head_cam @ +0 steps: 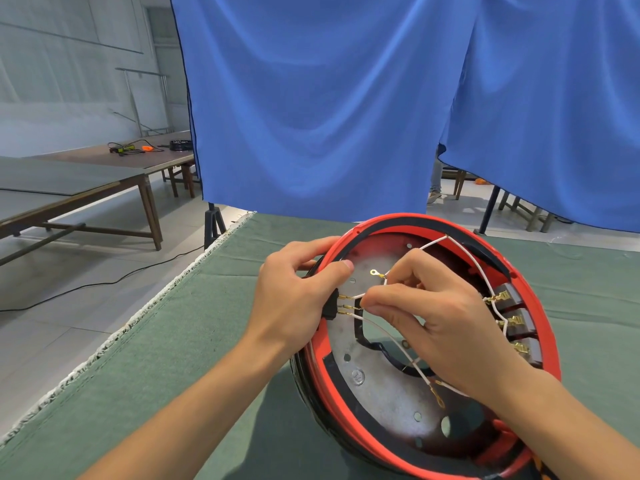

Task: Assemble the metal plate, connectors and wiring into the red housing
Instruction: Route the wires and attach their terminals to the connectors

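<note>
The round red housing (545,327) stands tilted on the green cloth, its open side facing me. A grey metal plate (388,393) with holes lies inside it. White wires (464,252) with brass terminals run across the plate to brown connector blocks (512,299) on the right inner wall. My left hand (294,292) grips the housing's left rim beside a black socket with brass pins (331,306). My right hand (426,320) pinches a white wire end next to those pins. A loose ring terminal (374,272) hangs just above my fingers.
The green cloth-covered table (194,341) ends in a frayed white edge on the left. A blue curtain (329,98) hangs behind it on a stand. Wooden benches (86,188) with tools stand far left, and a black cable runs across the floor.
</note>
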The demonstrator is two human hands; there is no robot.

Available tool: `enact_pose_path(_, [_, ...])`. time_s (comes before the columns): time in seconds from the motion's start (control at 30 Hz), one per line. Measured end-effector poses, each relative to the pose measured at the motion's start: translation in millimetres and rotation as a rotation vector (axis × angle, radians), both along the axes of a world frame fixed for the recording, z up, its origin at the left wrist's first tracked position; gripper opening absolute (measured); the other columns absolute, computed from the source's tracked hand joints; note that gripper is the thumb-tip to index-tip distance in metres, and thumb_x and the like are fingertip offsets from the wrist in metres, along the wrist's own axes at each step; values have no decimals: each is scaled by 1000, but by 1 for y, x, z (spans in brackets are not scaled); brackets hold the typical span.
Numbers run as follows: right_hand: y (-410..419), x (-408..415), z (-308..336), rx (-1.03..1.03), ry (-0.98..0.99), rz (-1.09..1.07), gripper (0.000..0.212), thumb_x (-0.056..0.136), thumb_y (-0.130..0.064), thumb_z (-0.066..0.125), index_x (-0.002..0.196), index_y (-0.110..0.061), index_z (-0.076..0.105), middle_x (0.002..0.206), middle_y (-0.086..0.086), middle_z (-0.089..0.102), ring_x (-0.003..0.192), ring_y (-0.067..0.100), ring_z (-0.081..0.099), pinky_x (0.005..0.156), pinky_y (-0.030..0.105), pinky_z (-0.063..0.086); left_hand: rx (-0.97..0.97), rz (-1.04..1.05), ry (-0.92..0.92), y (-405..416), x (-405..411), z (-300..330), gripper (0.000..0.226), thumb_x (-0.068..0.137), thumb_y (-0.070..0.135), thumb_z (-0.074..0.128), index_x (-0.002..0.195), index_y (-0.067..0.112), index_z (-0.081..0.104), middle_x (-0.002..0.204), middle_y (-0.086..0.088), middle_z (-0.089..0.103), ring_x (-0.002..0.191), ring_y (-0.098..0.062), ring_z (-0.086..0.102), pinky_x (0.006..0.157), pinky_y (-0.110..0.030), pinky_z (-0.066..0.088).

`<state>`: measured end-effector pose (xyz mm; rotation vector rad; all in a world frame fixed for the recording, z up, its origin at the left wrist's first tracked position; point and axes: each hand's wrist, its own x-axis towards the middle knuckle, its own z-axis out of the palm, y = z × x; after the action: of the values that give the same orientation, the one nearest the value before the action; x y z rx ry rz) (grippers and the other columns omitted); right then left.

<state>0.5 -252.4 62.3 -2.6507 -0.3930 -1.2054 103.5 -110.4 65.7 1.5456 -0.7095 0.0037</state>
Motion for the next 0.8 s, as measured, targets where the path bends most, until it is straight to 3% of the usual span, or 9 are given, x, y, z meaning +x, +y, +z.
enact_pose_path(0.4, [8, 5, 0, 5, 10, -1, 13, 87, -21, 64, 85, -14, 74, 78, -1, 52, 64, 7, 43, 48, 33, 45, 2, 12, -3, 0, -1, -1, 29, 69, 31, 62, 94, 33, 74, 90, 4, 71, 83, -7, 64, 76, -23, 46])
enact_pose_path(0.7, [11, 5, 2, -7, 8, -2, 16, 86, -24, 64, 82, -12, 74, 77, 1, 55, 54, 16, 51, 45, 34, 46, -2, 15, 2, -1, 0, -2, 27, 69, 31, 61, 93, 35, 74, 92, 2, 71, 81, -7, 64, 73, -19, 47])
enact_pose_path(0.8, [13, 7, 2, -115, -37, -49, 12, 85, -20, 65, 79, -13, 73, 74, 1, 57, 53, 15, 50, 40, 31, 44, -29, 16, 37, -3, 0, -5, 28, 69, 29, 62, 93, 32, 75, 94, -2, 72, 83, -15, 67, 72, -28, 53])
